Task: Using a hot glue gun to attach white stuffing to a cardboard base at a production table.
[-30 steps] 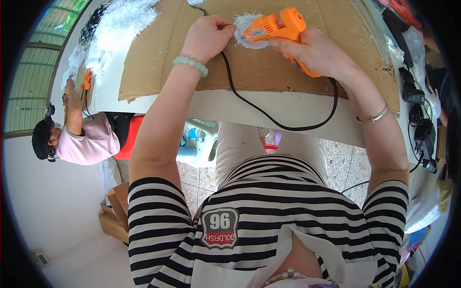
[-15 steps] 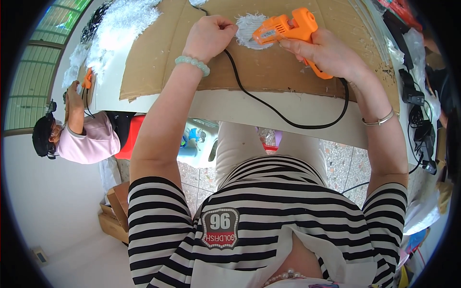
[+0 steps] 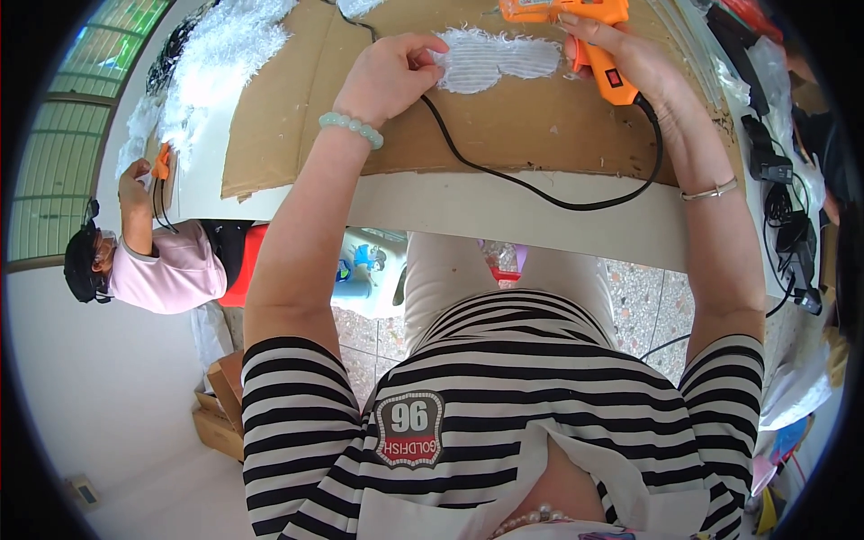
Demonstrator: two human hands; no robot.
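A white fringed piece of ribbed fabric [image 3: 490, 63] lies flat on brown cardboard [image 3: 360, 148] in front of me. The fingers of my left hand [image 3: 389, 76] are curled, pinching that fabric at its left edge. In my right hand [image 3: 630, 58] is an orange hot glue gun [image 3: 616, 83], gripped round its handle. Its nozzle points left, beyond the far edge of the fabric and apart from it. From the handle's base a black cord [image 3: 576, 207] loops across the table front and back past my left wrist.
A heap of white shaggy material [image 3: 216, 76] lies at the far left. There a co-worker in a pink top [image 3: 171, 270] holds another orange tool [image 3: 161, 164]. Black adapters and cables [image 3: 792, 238] line the right side, near clear plastic strips [image 3: 697, 54].
The glue gun has moved away from me, off the fabric, baring more of its ribbed surface. My left hand has stayed near the fabric's left edge.
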